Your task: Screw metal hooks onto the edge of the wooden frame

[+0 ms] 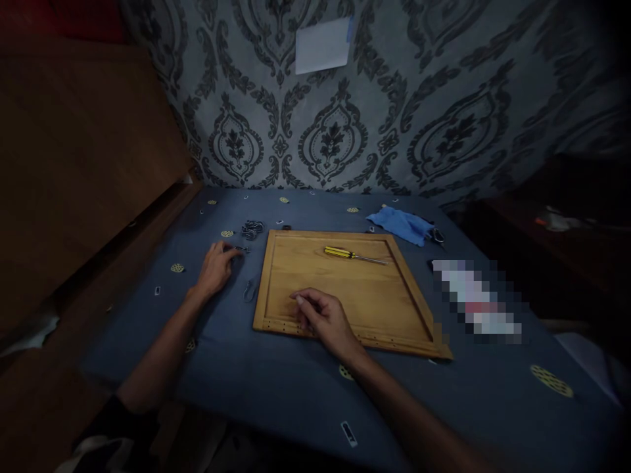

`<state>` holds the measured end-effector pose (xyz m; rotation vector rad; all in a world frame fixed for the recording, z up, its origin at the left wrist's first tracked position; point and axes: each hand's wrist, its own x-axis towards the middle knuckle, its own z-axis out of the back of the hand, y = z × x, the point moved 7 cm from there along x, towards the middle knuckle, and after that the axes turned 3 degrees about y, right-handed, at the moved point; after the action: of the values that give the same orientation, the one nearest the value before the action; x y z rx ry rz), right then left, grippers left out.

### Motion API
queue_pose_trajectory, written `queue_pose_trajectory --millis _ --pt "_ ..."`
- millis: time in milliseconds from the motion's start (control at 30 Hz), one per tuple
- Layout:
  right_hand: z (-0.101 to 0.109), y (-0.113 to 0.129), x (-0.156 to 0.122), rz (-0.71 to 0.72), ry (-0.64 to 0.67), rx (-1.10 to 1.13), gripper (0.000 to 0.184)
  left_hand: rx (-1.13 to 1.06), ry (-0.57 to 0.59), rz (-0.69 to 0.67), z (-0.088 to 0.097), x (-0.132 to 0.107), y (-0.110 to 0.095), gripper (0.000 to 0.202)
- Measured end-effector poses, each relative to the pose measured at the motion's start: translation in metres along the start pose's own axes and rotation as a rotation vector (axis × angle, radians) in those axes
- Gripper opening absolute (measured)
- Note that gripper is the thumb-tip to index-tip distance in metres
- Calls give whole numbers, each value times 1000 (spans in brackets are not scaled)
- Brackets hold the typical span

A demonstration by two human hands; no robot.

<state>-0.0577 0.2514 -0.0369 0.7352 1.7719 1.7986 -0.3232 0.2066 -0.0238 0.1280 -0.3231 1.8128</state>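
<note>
My left hand (215,269) is at the left of the wooden panel, thumb and forefinger closed on a small dark metal piece (242,249) just above the cloth. Over the panel's near left part is my right hand (323,315), its fingers pinched together; anything between the fingertips is too small to name. The framed wooden panel (300,272) lies flat, with small holes along its near edge. On it rests a yellow-and-black screwdriver (340,252), its shaft pointing right. A heap of dark metal pieces (253,228) sits beyond my left hand, and a thin grey loop (249,290) lies nearer.
A blue cloth (401,225) lies behind the panel at right, with a dark object beside it. A blurred-out item (476,302) is right of the panel. The table (221,368) has a patterned blue cover. A wooden cabinet (83,151) stands at left; patterned wallpaper is behind.
</note>
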Motion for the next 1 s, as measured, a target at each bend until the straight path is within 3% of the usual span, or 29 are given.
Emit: queue_pose_trajectory --millis 233,733,833,933,1000 --pt "0 -1 0 -9 -2 7 41 -14 18 14 1 -1 -9 36" --pt "0 -1 0 11 4 -12 36 -145 -105 92 8 -3 8 35" --pt "0 -2 0 19 5 -12 36 -229 -184 65 26 -4 4 35" --pt "0 -2 1 27 5 -10 37 -336 -313 13 61 -17 -9 27" --pt "0 -2 1 32 3 -9 37 -406 -418 -27 86 -36 -20 34"
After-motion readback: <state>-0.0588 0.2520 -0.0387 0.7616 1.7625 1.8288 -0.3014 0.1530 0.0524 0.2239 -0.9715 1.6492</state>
